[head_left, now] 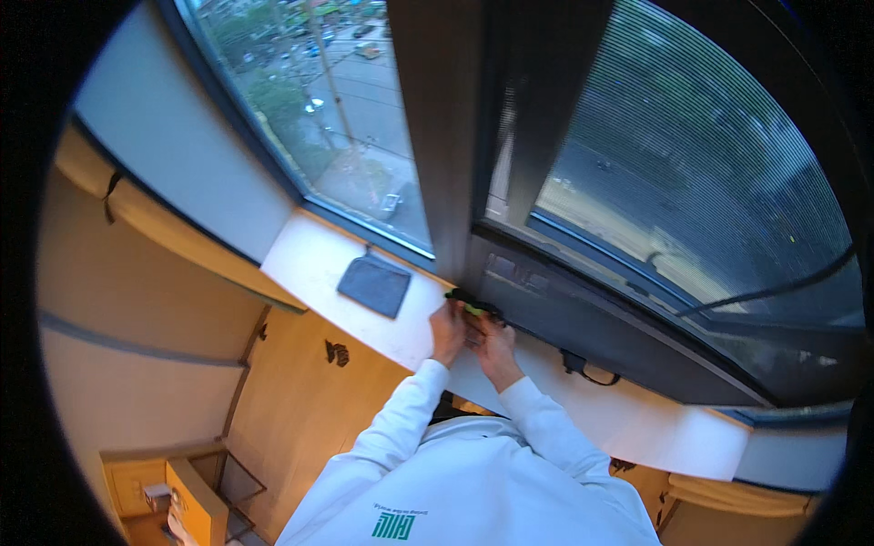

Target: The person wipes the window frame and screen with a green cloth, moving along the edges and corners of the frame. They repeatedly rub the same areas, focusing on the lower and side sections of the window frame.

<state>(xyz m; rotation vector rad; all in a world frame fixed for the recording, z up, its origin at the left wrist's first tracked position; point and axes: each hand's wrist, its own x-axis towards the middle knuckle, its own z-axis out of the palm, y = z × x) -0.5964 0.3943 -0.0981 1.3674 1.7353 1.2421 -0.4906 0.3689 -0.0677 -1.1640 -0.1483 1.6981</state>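
Observation:
My left hand (448, 333) and my right hand (494, 347) are close together over the white window sill (416, 334). Between the fingers of both is a small black and yellow-green item (472, 309); its exact kind is unclear, and the fingers hide part of it. It lies near the foot of the dark window mullion (447, 170), beside the lower rail of the window frame (580, 307). To the left, a flat dark grey pouch (375, 284) rests on the sill.
A black looped object (590, 368), perhaps glasses or a handle, shows at the frame's lower edge. A dark cable (765, 290) crosses the right screened pane (683, 157). Curtains (157, 273) hang left. At lower left, part of another person (179, 522) shows by an orange-brown cabinet door (198, 501).

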